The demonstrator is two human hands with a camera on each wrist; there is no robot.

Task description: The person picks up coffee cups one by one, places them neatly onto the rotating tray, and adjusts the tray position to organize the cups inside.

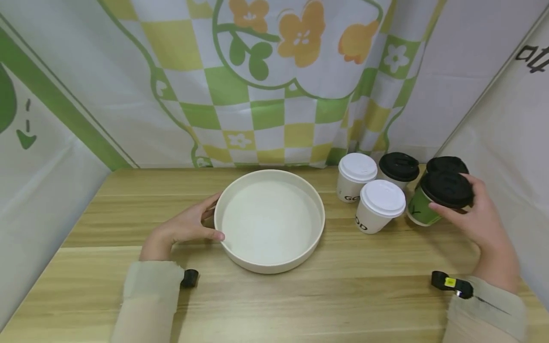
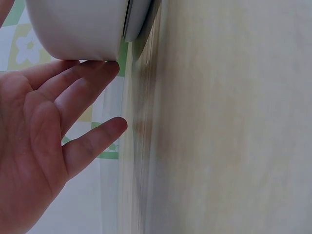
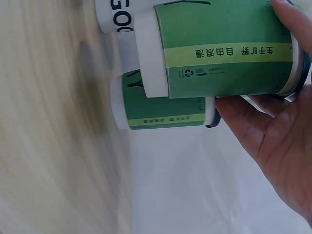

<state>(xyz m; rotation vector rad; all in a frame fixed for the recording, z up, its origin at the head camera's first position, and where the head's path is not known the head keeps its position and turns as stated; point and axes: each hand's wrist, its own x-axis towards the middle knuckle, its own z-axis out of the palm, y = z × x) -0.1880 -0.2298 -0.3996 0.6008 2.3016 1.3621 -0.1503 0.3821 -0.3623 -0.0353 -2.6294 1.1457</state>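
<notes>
My right hand (image 1: 480, 209) grips a paper cup with a green sleeve and black lid (image 1: 418, 208), its fingers and thumb around the lid end. In the right wrist view this green cup (image 3: 224, 53) is raised a little off the table. Behind it stands a second green cup (image 3: 165, 105), whose black lid (image 1: 447, 164) shows in the head view. At the left edge of a round cream tray (image 1: 270, 268) is my left hand (image 1: 188, 226), thumb near the rim. The left wrist view shows extended fingers (image 2: 83, 95) touching the tray's outer wall (image 2: 78, 29).
Left of the green cups stand two white-lidded cups, one at the back (image 1: 357, 176) and one nearer (image 1: 377, 207). A black-lidded white cup (image 1: 399, 169) is beside them. The wooden table (image 1: 300, 309) meets a patterned curtain (image 1: 266, 114) behind and white side walls.
</notes>
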